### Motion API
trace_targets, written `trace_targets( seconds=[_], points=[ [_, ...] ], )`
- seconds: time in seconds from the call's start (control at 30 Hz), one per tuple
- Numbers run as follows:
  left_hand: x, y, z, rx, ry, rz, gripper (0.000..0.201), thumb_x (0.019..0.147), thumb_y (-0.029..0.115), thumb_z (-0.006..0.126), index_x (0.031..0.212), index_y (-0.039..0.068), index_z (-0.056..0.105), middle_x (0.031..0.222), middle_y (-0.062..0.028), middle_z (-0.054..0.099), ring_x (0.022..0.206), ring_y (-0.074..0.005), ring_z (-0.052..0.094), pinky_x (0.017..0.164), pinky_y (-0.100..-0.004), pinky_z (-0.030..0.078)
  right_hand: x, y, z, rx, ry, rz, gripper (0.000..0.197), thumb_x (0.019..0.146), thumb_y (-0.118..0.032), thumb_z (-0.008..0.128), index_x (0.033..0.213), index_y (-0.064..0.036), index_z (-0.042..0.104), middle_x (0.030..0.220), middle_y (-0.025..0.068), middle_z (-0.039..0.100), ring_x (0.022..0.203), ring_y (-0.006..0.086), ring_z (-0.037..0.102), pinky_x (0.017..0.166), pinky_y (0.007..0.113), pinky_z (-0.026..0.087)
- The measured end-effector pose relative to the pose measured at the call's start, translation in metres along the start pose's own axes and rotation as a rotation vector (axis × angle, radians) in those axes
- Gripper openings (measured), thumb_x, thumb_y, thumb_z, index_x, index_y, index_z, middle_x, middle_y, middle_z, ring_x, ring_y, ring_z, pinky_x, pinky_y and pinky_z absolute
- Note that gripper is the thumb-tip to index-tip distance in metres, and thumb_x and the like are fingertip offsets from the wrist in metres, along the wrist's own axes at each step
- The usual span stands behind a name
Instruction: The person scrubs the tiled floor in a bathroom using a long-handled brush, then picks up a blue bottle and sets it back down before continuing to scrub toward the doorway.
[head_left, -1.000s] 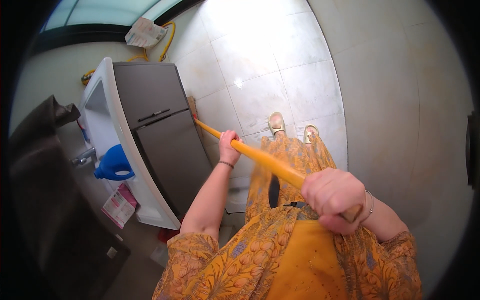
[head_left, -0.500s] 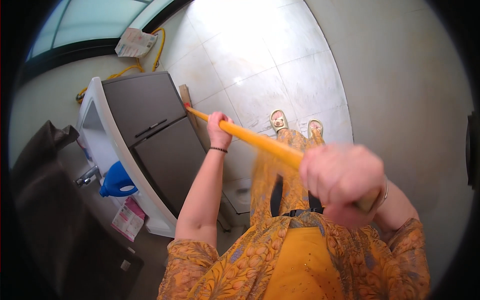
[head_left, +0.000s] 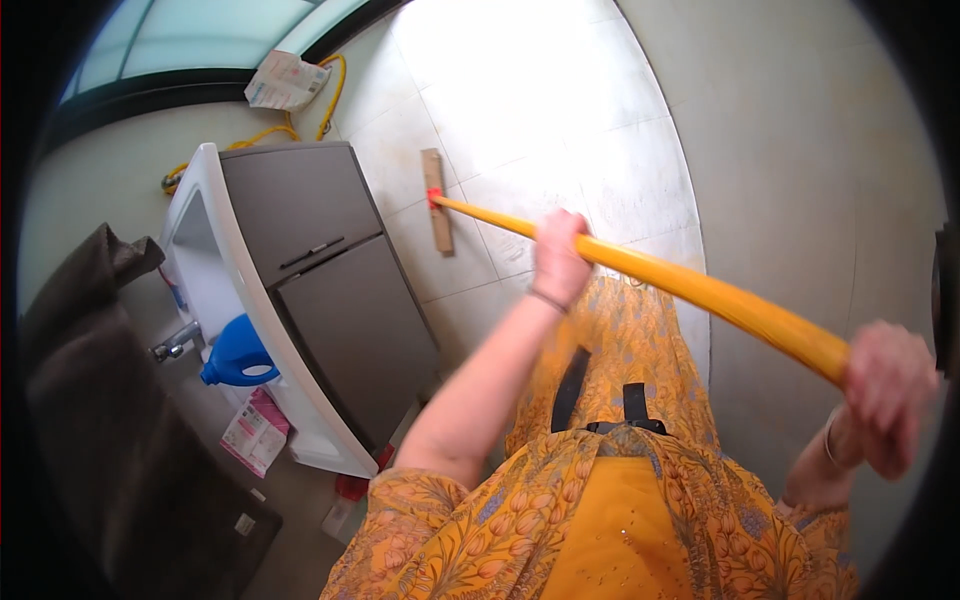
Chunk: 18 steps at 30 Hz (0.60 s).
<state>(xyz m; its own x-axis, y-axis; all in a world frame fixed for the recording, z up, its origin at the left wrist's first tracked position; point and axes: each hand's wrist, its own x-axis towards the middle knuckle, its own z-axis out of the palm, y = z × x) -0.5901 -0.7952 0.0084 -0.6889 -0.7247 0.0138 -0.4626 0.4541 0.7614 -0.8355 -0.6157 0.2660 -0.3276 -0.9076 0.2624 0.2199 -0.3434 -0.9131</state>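
Note:
A long yellow pole (head_left: 690, 283) slants across the view, ending in a red joint and a narrow brown bar head (head_left: 442, 228) that lies on the floor tiles. Whether this floor tool is a mop, brush or squeegee I cannot tell. My left hand (head_left: 562, 258) wraps round the pole partway along it. At far right, my right hand (head_left: 890, 390) is closed on the pole's near end, slightly blurred. The bar head sits apart from the grey cabinet (head_left: 300, 200), to its right.
On the left, a white sink (head_left: 205, 250) tops the cabinet, with a blue jug (head_left: 238, 352), a metal tap (head_left: 175, 340) and a pink-and-white packet (head_left: 257, 432). A dark cloth (head_left: 90, 350) hangs nearby. A yellow hose (head_left: 330, 100) runs behind; a pale wall (head_left: 790, 180) bounds the right.
Both hands have moved right, still gripping the pole. The tool's bar head has slid away from the cabinet's edge, out onto the tiles.

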Motion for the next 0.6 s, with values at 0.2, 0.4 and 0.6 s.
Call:
trace_targets(
  seconds=[0.2, 0.4, 0.6],
  points=[
    [-0.052, -0.016, -0.014, -0.005, 0.092, -0.114, 0.016, 0.066, 0.003, 0.064, 0.068, 0.009, 0.049, 0.072, -0.0103, 0.051, 0.073, -0.0318, 0.050, 0.066, -0.0389, 0.042, 0.020, 0.023, 0.064, -0.150, 0.097, -0.048, 0.035, 0.081, -0.012, 0.060, 0.051, -0.0139, 0.042, 0.049, -0.0030, 0.047, 0.042, 0.0118, 0.047, 0.047, 0.025, 0.043],
    [-0.126, -0.103, -0.079, 0.171, -0.152, -0.243, 0.019, 0.067, 0.001, 0.065, 0.069, 0.008, 0.047, 0.072, -0.0093, 0.052, 0.073, -0.0314, 0.051, 0.065, -0.0383, 0.042, 0.002, 0.094, 0.113, 0.205, -0.081, 0.204, 0.019, 0.074, 0.004, 0.052, 0.059, -0.0038, 0.043, 0.055, 0.0047, 0.049, 0.049, 0.0217, 0.048, 0.056, 0.035, 0.048],
    [-0.145, -0.005, -0.029, -0.090, -0.208, -0.195, 0.016, 0.068, 0.001, 0.064, 0.072, 0.007, 0.050, 0.072, -0.0106, 0.054, 0.075, -0.0315, 0.053, 0.067, -0.0376, 0.044, -0.002, 0.005, 0.089, 0.250, -0.033, 0.090, 0.034, 0.086, -0.006, 0.049, 0.054, -0.0097, 0.038, 0.046, 0.0004, 0.046, 0.038, 0.0126, 0.043, 0.040, 0.024, 0.040]
  ],
)
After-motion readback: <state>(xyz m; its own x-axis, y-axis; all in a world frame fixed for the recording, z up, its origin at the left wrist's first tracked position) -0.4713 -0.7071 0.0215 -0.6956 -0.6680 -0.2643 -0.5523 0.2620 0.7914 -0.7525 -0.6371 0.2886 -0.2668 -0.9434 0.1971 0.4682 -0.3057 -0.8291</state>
